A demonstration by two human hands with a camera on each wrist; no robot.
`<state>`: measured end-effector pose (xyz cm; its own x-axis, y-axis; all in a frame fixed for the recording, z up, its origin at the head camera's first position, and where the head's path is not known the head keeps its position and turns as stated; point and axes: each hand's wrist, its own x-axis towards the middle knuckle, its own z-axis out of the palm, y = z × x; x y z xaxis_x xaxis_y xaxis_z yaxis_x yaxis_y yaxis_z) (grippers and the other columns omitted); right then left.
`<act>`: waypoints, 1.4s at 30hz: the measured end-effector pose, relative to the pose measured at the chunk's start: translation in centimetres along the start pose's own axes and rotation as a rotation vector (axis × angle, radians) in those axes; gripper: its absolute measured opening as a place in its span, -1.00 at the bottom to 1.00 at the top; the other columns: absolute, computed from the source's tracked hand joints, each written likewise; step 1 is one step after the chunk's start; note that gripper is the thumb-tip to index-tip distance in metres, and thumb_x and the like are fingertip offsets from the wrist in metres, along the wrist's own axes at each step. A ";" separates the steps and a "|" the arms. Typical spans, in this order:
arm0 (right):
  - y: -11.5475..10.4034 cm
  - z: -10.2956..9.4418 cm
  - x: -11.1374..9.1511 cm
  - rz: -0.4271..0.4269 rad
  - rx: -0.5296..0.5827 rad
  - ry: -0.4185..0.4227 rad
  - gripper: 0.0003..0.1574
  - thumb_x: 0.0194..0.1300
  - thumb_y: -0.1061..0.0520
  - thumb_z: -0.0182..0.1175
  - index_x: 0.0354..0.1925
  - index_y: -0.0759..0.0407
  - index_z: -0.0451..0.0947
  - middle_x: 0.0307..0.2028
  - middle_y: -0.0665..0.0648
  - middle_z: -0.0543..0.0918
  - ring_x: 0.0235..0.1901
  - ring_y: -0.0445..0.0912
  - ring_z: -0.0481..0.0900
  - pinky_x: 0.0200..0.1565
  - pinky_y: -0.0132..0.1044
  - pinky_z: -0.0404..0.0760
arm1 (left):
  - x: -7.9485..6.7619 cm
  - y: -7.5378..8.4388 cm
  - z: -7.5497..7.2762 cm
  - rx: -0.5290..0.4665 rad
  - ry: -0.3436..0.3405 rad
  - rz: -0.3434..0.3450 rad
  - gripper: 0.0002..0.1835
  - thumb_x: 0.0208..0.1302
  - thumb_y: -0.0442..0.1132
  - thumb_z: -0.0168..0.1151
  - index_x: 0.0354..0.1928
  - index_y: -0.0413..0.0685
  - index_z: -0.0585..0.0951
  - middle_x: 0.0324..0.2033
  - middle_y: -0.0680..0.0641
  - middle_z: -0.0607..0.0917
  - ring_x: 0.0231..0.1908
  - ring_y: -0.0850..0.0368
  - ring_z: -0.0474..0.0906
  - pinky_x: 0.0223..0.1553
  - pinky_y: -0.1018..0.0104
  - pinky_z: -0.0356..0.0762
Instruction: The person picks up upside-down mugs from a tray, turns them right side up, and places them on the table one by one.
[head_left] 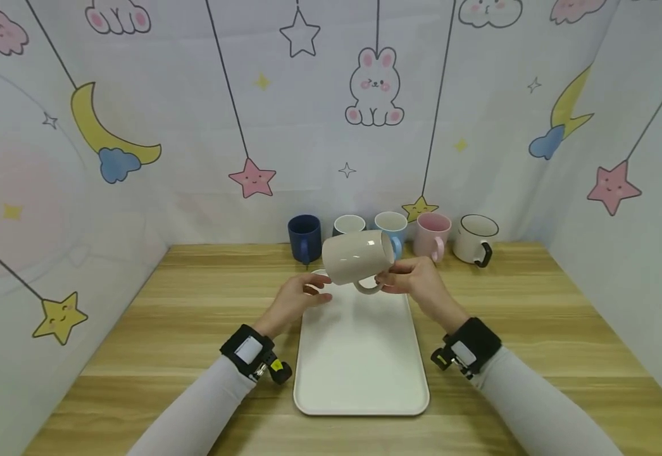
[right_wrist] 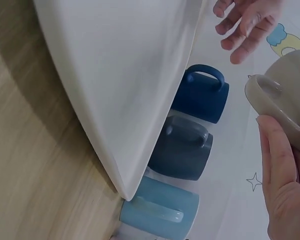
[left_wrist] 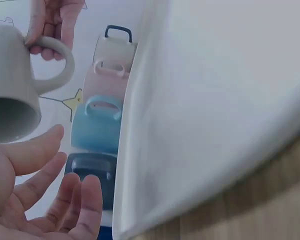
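My right hand point(head_left: 420, 286) holds a beige mug point(head_left: 355, 258) by its handle, up above the far end of a white tray point(head_left: 363, 361). The mug lies on its side in the air, handle downward. Its dark mouth is seen in the left wrist view, on the side toward my left hand point(left_wrist: 45, 200). That left hand is just left of the mug, fingers spread and loosely bent, touching nothing. In the right wrist view only part of the mug shows, with the right fingers point(right_wrist: 280, 155) at its handle.
Behind the tray stands a row of mugs: dark blue point(head_left: 303, 237), dark grey point(right_wrist: 180, 150), light blue point(head_left: 393, 223), pink point(head_left: 431, 234), and white with a black rim point(head_left: 473, 244). A printed cloth wall point(head_left: 319, 139) backs the wooden table point(head_left: 194, 304).
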<state>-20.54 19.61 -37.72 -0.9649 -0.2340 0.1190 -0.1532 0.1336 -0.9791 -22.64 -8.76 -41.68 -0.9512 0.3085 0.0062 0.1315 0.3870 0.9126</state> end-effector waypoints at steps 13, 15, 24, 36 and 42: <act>-0.3 1.1 0.1 -0.027 0.094 0.022 -0.57 0.42 0.35 0.26 0.22 0.47 0.58 0.21 0.37 0.62 0.07 0.13 0.72 0.02 -0.08 0.76 | 0.3 2.0 2.5 -0.422 -0.126 0.003 -0.58 0.50 -0.38 0.20 0.33 -0.34 0.51 0.21 -0.28 0.59 0.30 -0.37 0.48 0.28 0.06 0.60; -0.3 1.1 0.1 -0.028 0.100 0.026 -0.57 0.42 0.35 0.26 0.22 0.47 0.58 0.21 0.37 0.62 0.06 0.11 0.73 0.01 -0.08 0.76 | 0.4 2.1 2.7 -0.442 -0.123 0.004 -0.58 0.50 -0.40 0.19 0.33 -0.36 0.50 0.21 -0.29 0.59 0.31 -0.38 0.46 0.28 0.06 0.60; -0.1 1.1 -0.1 -0.029 0.138 0.027 -0.56 0.43 0.37 0.24 0.22 0.51 0.56 0.14 0.34 0.66 0.01 0.05 0.75 0.02 -0.06 0.76 | 0.7 2.3 3.4 -0.554 -0.126 -0.012 -0.63 0.49 -0.45 0.17 0.27 -0.41 0.53 0.12 -0.19 0.64 0.19 -0.13 0.59 0.28 0.12 0.60; 0.3 0.9 -0.1 -0.011 0.136 -0.012 -0.59 0.43 0.38 0.24 0.17 0.59 0.56 0.08 0.37 0.69 -0.06 -0.03 0.76 0.06 -0.07 0.75 | 0.4 2.6 4.3 -0.602 -0.008 0.125 -0.79 0.50 -0.44 0.18 0.08 -0.41 0.61 -0.09 -0.11 0.71 0.00 0.07 0.69 0.17 0.12 0.68; 0.7 0.4 0.0 0.014 0.075 -0.058 -0.61 0.42 0.38 0.23 0.13 0.65 0.55 0.00 0.39 0.71 -0.14 -0.02 0.76 0.05 -0.04 0.76 | 0.3 2.9 4.4 -0.526 0.082 0.167 -0.78 0.47 -0.48 0.19 0.07 -0.43 0.64 -0.11 -0.17 0.74 -0.06 0.08 0.72 0.07 0.17 0.73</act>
<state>-20.57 19.28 -38.43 -0.9524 -0.2886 0.0977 -0.1214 0.0655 -0.9904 -21.33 -3.77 -40.85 -0.9507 0.2517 0.1813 0.1457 -0.1539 0.9773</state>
